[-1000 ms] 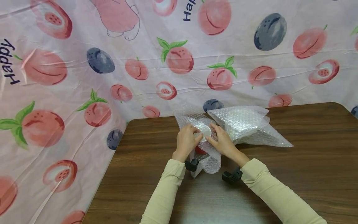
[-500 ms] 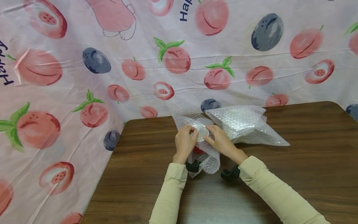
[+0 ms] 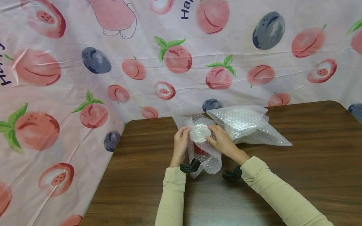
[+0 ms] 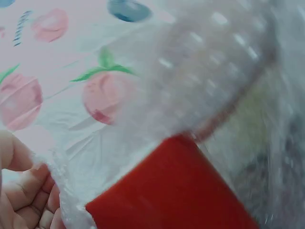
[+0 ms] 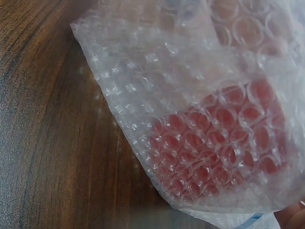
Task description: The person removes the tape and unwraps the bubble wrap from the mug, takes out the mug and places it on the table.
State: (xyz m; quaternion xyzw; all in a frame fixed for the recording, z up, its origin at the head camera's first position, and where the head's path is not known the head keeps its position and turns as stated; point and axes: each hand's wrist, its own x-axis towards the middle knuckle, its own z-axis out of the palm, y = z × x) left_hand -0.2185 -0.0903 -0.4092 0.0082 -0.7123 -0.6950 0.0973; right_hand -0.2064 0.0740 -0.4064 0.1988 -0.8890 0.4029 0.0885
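Observation:
A red object with a round pale top stands partly inside bubble wrap on the table; its exact kind is unclear. My left hand is at its left side. In the left wrist view, the left thumb and fingers pinch the edge of the wrap, apart from the red surface. With thumb and fingers spread over the right rim of the pale top, my right hand holds the wrapped object. Through the bubbles, the right wrist view shows the red side, with only a fingertip in the corner.
A second bubble-wrap bundle lies to the right, near the back edge of the brown wooden table. Behind the table hangs a fruit-print cloth. A dark wrist mount sits at each cuff.
My left hand has moved left from the pale top and draws the wrap edge outward, so more of the top shows. The right hand stays at the right rim. The view shifts slightly.

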